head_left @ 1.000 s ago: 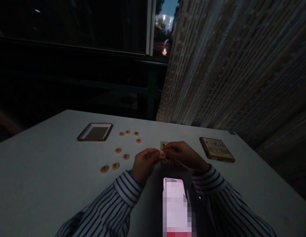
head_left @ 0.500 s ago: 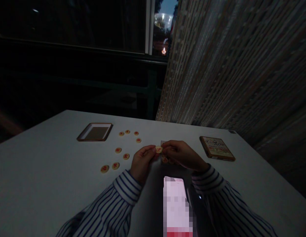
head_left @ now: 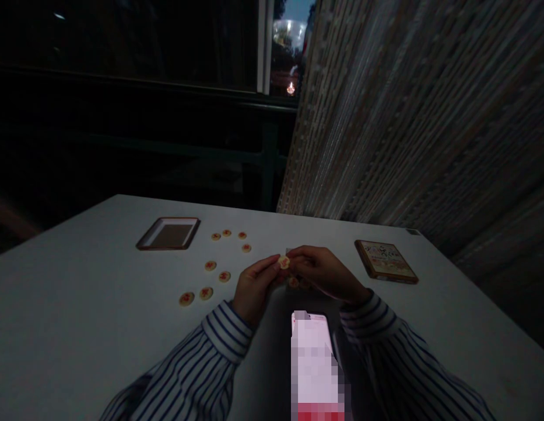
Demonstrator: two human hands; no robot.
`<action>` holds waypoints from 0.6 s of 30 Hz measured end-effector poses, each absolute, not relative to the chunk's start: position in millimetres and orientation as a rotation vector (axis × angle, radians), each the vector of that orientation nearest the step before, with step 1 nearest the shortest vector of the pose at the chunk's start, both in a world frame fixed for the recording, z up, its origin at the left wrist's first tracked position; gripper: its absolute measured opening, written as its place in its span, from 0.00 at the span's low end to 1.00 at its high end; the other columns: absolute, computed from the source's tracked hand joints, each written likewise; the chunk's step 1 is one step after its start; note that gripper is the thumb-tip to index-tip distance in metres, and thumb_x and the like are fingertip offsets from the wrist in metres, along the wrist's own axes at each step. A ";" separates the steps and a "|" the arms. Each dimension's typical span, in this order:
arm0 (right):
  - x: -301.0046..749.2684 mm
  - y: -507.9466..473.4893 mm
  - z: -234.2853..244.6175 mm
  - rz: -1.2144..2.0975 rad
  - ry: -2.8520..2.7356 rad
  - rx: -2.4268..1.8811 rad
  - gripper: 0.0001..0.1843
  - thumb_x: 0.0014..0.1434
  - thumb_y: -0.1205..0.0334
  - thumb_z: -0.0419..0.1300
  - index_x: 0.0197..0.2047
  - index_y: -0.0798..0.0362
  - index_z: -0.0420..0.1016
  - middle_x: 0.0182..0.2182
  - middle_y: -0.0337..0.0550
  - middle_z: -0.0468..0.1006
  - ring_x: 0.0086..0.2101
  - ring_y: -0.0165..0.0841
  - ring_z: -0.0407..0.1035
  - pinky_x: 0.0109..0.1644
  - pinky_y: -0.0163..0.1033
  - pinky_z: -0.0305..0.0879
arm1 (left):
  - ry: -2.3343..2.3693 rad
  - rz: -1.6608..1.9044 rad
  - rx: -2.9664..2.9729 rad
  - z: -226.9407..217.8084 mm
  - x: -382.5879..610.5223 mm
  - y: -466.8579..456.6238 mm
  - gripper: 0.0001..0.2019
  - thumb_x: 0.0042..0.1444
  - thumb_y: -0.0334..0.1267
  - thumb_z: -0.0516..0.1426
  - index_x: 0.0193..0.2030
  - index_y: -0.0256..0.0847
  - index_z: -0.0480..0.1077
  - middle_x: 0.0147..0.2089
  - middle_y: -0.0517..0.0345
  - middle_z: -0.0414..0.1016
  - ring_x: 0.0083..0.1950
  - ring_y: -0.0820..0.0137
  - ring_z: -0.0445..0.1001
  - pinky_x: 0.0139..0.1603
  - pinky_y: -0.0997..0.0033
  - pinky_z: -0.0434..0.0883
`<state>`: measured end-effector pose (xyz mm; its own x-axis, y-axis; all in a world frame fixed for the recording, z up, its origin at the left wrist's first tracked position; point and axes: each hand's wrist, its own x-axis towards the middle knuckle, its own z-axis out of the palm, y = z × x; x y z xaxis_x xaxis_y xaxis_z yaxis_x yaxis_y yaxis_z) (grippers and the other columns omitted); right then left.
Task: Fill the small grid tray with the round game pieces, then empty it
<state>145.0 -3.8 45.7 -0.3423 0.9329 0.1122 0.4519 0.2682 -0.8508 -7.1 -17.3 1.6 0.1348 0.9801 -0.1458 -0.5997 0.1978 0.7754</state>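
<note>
A flat white tabletop (head_left: 79, 269) stands beside a bumpy grey-brown wall (head_left: 421, 117) and a big dark window (head_left: 122, 41) with a small bright light (head_left: 290, 89) outside.

This looks like a room in a home, with a white tabletop (head_left: 79, 263), a big woven curtain (head_left: 421, 117) on the right, and a dark window (head_left: 122, 47) at the upper left.

Both forearms angle in from the bottom corners, in white sleeves with dark blue stripes, and the cuffs stop right at the wrists. The left hand (head_left: 254, 289) tilts up with its fingers (head_left: 265, 266) curled in, and the right hand (head_left: 324, 272) comes across from the other side, back of the hand up. The two meet at the fingertips in a tight little pinch, wrists slightly bent.
</note>
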 end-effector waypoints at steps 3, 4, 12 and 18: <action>144.9 -4.4 45.7 1.031 -1.888 -1.237 0.12 0.53 0.59 0.56 0.41 0.54 0.72 0.31 0.42 0.77 0.30 0.30 0.70 0.32 0.34 0.66 | 0.721 1.266 0.647 1.5 -7.7 -17.9 0.14 0.43 0.35 0.63 0.39 0.36 0.73 0.38 0.53 0.78 0.37 0.73 0.74 0.41 0.74 0.70; 144.9 -4.7 45.7 1.045 -1.878 -1.237 0.12 0.53 0.59 0.56 0.41 0.54 0.72 0.31 0.42 0.77 0.29 0.30 0.70 0.31 0.34 0.66 | 0.716 1.267 0.651 1.5 -7.8 -18.1 0.14 0.43 0.35 0.63 0.39 0.36 0.73 0.38 0.53 0.78 0.37 0.73 0.75 0.41 0.74 0.70; 143.3 -6.4 50.8 1.092 -1.858 -1.238 0.12 0.53 0.59 0.57 0.39 0.55 0.72 0.28 0.42 0.77 0.28 0.29 0.70 0.28 0.33 0.64 | 0.740 1.291 0.675 2.5 -8.3 -18.5 0.12 0.41 0.36 0.64 0.34 0.35 0.74 0.31 0.56 0.77 0.32 0.76 0.73 0.35 0.77 0.68; 142.0 -7.8 54.4 1.107 -1.840 -1.239 0.12 0.52 0.58 0.58 0.39 0.55 0.72 0.30 0.43 0.77 0.30 0.31 0.71 0.32 0.36 0.67 | 0.759 1.279 0.675 3.5 -8.3 -18.8 0.12 0.41 0.36 0.64 0.34 0.35 0.73 0.30 0.56 0.76 0.30 0.76 0.72 0.33 0.76 0.68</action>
